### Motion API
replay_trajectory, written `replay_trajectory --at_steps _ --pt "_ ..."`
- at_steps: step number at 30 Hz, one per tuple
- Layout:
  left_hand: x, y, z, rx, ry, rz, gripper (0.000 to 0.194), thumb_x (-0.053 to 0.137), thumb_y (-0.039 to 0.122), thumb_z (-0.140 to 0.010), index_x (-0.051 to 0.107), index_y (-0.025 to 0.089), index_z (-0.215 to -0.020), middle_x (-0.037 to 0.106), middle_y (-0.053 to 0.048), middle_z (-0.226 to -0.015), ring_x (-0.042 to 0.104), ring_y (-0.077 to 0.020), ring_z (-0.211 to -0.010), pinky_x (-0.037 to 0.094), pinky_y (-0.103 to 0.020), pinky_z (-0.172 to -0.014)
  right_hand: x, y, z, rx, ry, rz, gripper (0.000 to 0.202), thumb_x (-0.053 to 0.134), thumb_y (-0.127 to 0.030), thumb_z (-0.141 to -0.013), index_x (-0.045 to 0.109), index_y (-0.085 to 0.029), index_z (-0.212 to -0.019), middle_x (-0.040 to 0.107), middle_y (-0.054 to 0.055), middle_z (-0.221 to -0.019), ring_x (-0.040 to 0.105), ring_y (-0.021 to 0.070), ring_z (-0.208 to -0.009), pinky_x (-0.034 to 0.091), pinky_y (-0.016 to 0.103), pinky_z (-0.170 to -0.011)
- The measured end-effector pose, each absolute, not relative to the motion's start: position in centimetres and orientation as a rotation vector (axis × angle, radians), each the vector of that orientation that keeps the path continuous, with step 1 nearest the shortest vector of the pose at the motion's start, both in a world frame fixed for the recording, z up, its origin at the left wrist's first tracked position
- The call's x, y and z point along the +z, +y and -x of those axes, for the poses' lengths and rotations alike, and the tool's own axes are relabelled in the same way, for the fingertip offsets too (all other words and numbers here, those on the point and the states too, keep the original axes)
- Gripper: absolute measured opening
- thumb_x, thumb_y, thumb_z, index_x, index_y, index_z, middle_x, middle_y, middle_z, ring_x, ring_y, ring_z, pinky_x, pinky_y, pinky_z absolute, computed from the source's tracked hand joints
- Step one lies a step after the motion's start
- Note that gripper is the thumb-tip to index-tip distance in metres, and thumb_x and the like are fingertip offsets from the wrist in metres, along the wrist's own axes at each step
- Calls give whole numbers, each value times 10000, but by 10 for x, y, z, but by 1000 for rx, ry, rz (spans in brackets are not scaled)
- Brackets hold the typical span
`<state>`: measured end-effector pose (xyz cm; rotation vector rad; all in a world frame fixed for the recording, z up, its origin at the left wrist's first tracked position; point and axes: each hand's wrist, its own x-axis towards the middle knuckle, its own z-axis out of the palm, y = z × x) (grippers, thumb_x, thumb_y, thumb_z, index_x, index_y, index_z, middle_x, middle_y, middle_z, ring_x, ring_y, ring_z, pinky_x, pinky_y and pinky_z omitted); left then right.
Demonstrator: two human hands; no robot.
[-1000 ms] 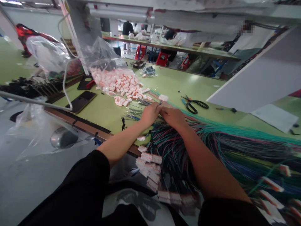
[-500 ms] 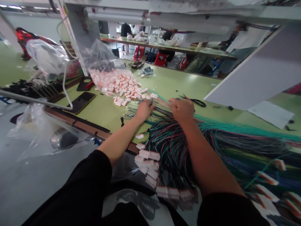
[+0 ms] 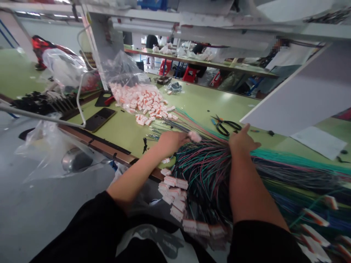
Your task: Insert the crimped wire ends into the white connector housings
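My left hand is closed in a pinch on a small white connector housing, blurred by motion, above the near part of the wire bundle. Beyond the bundle's middle, my right hand has its fingers apart with nothing visible in them. Under both hands spreads a bundle of thin green, pink and black wires. Wires with white connectors on their ends hang over the table's front edge. Black-handled scissors lie just left of my right hand. Loose white-and-orange connectors spill from a clear plastic bag.
A dark phone lies at the left of the green table. A white bent rod crosses there. A slanted white panel stands at the right. Behind, people sit at another table.
My left hand has come nearer, with the connector now showing at its fingertips. My right hand has moved right and its fingers have opened. The scissors are more exposed.
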<state>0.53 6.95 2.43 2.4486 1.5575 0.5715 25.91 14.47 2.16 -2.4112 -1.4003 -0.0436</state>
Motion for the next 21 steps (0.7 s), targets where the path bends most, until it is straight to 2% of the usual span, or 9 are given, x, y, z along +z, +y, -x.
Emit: replay_trajectory --at_steps 1,3,5,7,10,12,14,18,21 --pt "23 60 -4 533 1535 -2487 240 442 301 -893 642 173 -921 673 -102 -945 632 -228 -849 415 -274 -617 22 144 -259 2 -1417 2431 663 370 -267 -851 202 -52 -1455 549 345 -1142 519 416 -1077 220 578 -867" --pt "18 41 -4 519 1583 -2556 204 463 239 -870 653 179 -913 655 -105 -1017 633 -235 -867 418 -282 -611 22 142 -259 55 -1447 2474 616 417 -236 -821 340 -45 -1401 537 358 -1148 481 444 -1108 203 590 -850" --pt "13 27 -6 495 1628 -2574 218 449 194 -861 652 161 -931 667 -111 -925 635 -250 -850 429 -306 -619 23 143 -257 -7 -1472 2459 510 445 -201 -793 507 -60 -1280 531 356 -1159 445 460 -1132 196 592 -838" --pt "8 17 -10 522 1587 -2586 231 435 191 -863 650 151 -937 676 -115 -899 632 -255 -861 447 -331 -667 26 144 -251 -158 -1477 2396 454 442 -166 -778 567 -58 -1201 532 356 -1160 442 456 -1132 215 581 -832" --pt "5 7 -19 598 1450 -2575 217 451 193 -857 648 156 -939 685 -100 -941 630 -227 -878 462 -327 -730 30 146 -228 -252 -1636 2162 461 399 -164 -793 553 -37 -1209 563 325 -1148 509 387 -1091 305 503 -843" --pt "5 3 -24 562 1354 -2553 221 442 200 -865 660 166 -861 690 -77 -916 635 -209 -859 470 -319 -734 31 144 -204 -132 -1812 1911 469 387 -187 -805 545 -57 -1228 608 251 -1133 561 304 -1039 378 408 -835" --pt "5 0 -28 526 1304 -2542 266 418 216 -881 664 171 -790 692 -62 -882 639 -218 -846 477 -343 -739 29 138 -177 79 -1967 1706 411 439 -231 -788 607 -119 -1146 670 153 -1038 607 242 -929 429 341 -790" --pt "3 -3 -30 538 1235 -2559 269 415 199 -880 661 146 -785 690 -81 -871 641 -229 -859 484 -362 -771 25 120 -134 301 -2445 1363 270 467 -297 -789 695 -205 -901 709 45 -943 624 194 -872 439 293 -770" --pt "-1 -6 -29 630 1187 -2499 261 418 209 -884 656 134 -810 689 -92 -899 636 -212 -889 479 -340 -817 26 109 -123 98 -2755 1374 266 459 -290 -801 703 -206 -867 716 50 -920 624 202 -861 408 285 -708"
